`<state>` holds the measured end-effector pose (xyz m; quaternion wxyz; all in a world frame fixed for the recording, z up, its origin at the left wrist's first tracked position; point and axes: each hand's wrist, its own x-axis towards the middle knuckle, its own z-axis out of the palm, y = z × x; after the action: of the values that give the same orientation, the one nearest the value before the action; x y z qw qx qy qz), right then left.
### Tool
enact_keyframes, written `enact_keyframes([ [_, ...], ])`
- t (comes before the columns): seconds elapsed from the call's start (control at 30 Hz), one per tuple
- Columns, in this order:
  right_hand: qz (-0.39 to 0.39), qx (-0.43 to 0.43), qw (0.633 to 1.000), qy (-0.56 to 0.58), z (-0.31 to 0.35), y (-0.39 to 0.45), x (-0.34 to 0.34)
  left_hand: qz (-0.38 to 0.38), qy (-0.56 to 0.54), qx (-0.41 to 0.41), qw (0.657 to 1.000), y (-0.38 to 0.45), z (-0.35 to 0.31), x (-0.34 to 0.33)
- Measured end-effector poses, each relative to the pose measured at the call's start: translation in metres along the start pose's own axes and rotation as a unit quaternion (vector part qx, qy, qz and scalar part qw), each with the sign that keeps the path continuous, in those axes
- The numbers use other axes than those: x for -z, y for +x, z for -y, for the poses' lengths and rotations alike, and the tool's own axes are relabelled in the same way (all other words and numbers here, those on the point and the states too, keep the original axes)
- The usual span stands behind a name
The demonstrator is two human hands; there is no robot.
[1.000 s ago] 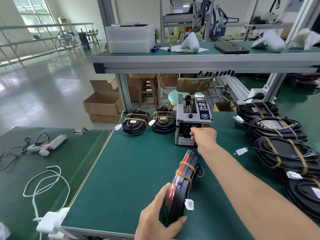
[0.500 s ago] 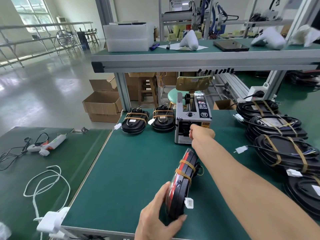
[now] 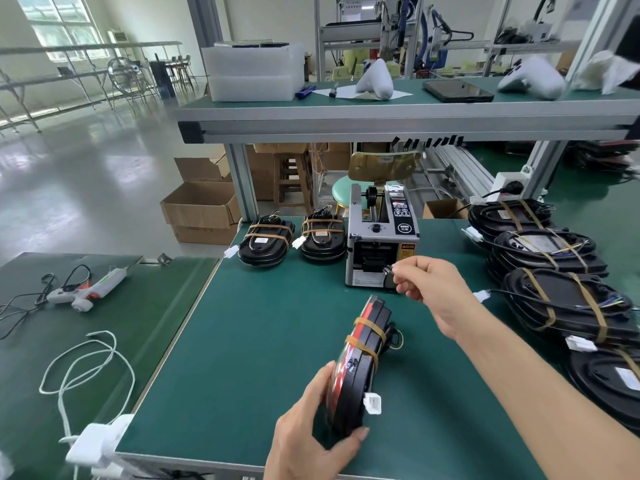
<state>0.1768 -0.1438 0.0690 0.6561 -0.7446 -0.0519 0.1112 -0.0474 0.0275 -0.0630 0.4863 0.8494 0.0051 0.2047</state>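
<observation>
A person's left hand [image 3: 311,441] grips a flat black-and-red plastic unit [image 3: 360,362] bound by 2 tan rubber bands, holding it on edge on the green-matted desk [image 3: 242,341] near its front edge. The right hand [image 3: 433,289], its fingers [image 3: 407,271] curled, pinches a short strip of black tape [image 3: 389,278] at the outlet of the grey automatic tape dispenser [image 3: 381,237] just behind. 2 similar banded black units [image 3: 265,240] lie flat left of the dispenser.

Glossy black plastic lamp unit [image 3: 358,368], matt green table mat [image 3: 249,341].
</observation>
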Motion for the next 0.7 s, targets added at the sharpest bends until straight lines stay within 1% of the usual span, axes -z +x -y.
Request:
enact_keyframes([
  [0.07, 0.047, 0.030, 0.998, -0.027, 0.000, -0.012, 0.009, 0.003, 0.000, -0.004, 1.000, 0.000, 0.000, 0.001],
  [0.13, 0.084, 0.040, 0.994, -0.052, -0.001, -0.020, 0.012, 0.004, 0.000, -0.006, 1.000, 0.001, -0.001, 0.001],
  [0.23, 0.117, 0.045, 0.989, -0.076, -0.004, -0.027, 0.010, -0.001, 0.000, -0.008, 1.000, 0.001, -0.001, 0.000],
  [0.33, 0.119, 0.055, 0.987, -0.090, -0.009, -0.028, 0.004, -0.001, -0.003, -0.009, 1.000, 0.001, -0.002, 0.001],
  [0.5, 0.105, 0.056, 0.990, -0.073, -0.016, -0.027, -0.001, -0.002, -0.004, -0.013, 1.000, 0.002, -0.003, 0.001],
  [0.7, 0.110, 0.057, 0.989, -0.085, -0.018, -0.027, 0.000, -0.006, -0.006, -0.016, 1.000, 0.001, -0.002, 0.000],
])
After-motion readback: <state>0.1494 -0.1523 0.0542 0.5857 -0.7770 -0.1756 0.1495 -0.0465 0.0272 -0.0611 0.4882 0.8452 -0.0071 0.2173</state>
